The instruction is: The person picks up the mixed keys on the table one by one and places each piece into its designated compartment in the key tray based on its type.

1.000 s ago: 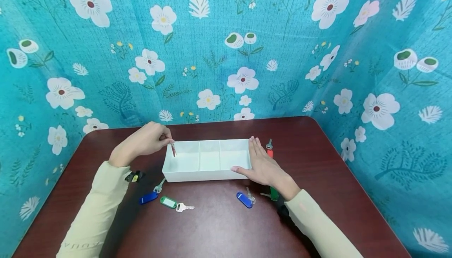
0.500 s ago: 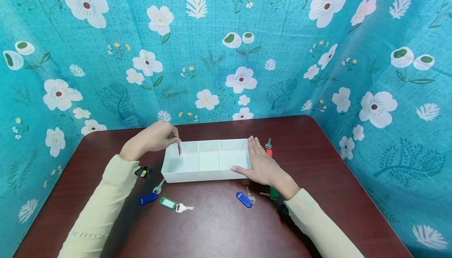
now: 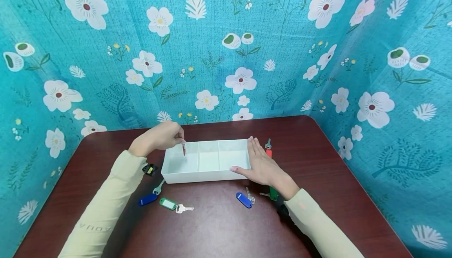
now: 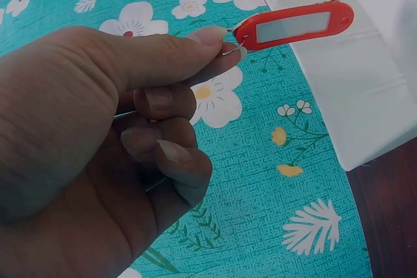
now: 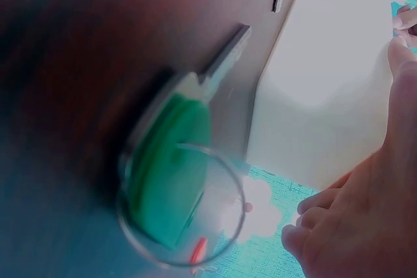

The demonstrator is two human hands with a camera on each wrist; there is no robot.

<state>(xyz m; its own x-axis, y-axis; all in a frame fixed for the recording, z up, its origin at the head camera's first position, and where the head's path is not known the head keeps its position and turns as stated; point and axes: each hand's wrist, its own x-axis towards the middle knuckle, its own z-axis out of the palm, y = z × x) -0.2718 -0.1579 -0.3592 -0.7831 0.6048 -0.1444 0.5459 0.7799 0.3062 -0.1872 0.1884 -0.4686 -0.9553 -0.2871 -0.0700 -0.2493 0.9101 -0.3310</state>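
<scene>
Left hand (image 3: pixel 160 136): pinches one end of the red tag (image 4: pixel 294 25)
Red tag: over the left end of the white tray (image 3: pixel 206 177)
Right hand (image 3: pixel 264 164): straight fingers on the tray's right edge

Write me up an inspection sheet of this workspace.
Surface: dark red-brown table, pale glare toward the front.
Job's things: three-part tray; red tag held over its left compartment; lying left, blue tag and green tag; lying right, second blue tag, second green tag and second red tag; these five have keys.
Clutter: nothing else seen.
Hands: left hand pinches the held tag's end; right hand rests against the tray's right end.
Cables: nothing seen.
Surroundings: floral cloth behind and to the right.
</scene>
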